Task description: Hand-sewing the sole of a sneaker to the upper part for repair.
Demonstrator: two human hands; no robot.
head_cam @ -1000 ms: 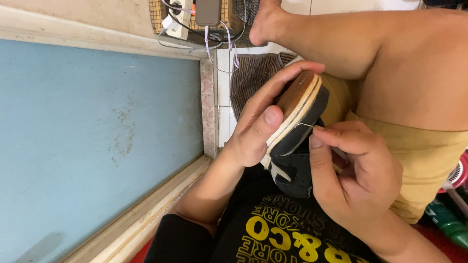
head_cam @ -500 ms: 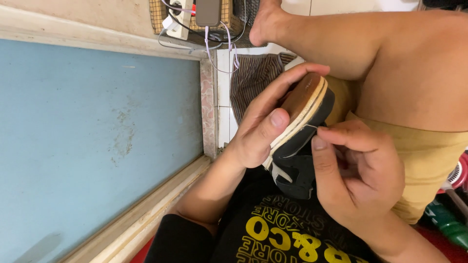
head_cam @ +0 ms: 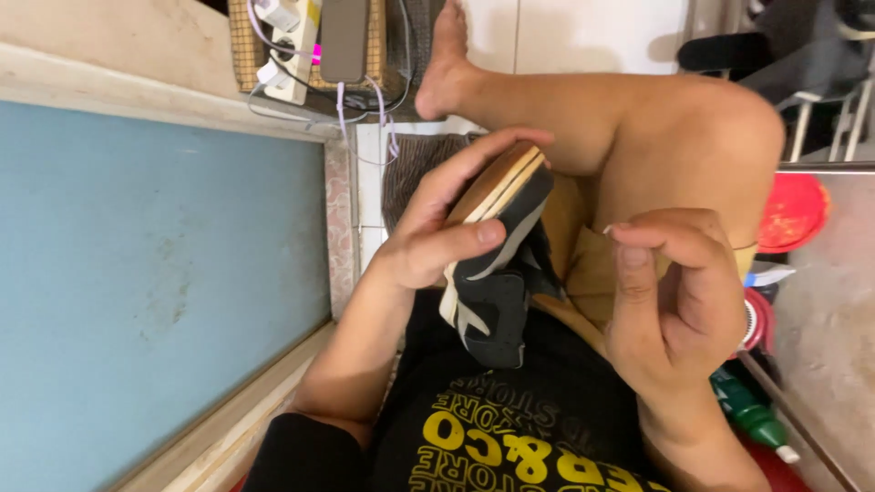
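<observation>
My left hand (head_cam: pixel 436 239) grips a dark shoe (head_cam: pixel 497 282) with a tan sole and a white edge. The sole is turned toward the palm, the thumb lies across the upper, and the shoe is held above my lap. My right hand (head_cam: pixel 679 301) is raised to the right of the shoe and does not touch it. Its thumb and forefinger are pinched together on something thin, probably a thread, of which only a small pale tip shows at the fingertips. I cannot trace a line from it back to the shoe.
My bare bent leg (head_cam: pixel 629 118) crosses the top of the view behind the shoe. A blue panel (head_cam: pixel 155 273) with a pale frame fills the left. A power strip with plugs and cables (head_cam: pixel 287 41) lies at the top. A red round lid (head_cam: pixel 793 211) and a green bottle (head_cam: pixel 749 415) are at the right.
My right hand has drawn away to the right from the shoe's sole edge, fingers still pinched. The left hand keeps its hold, and the shoe has tilted slightly.
</observation>
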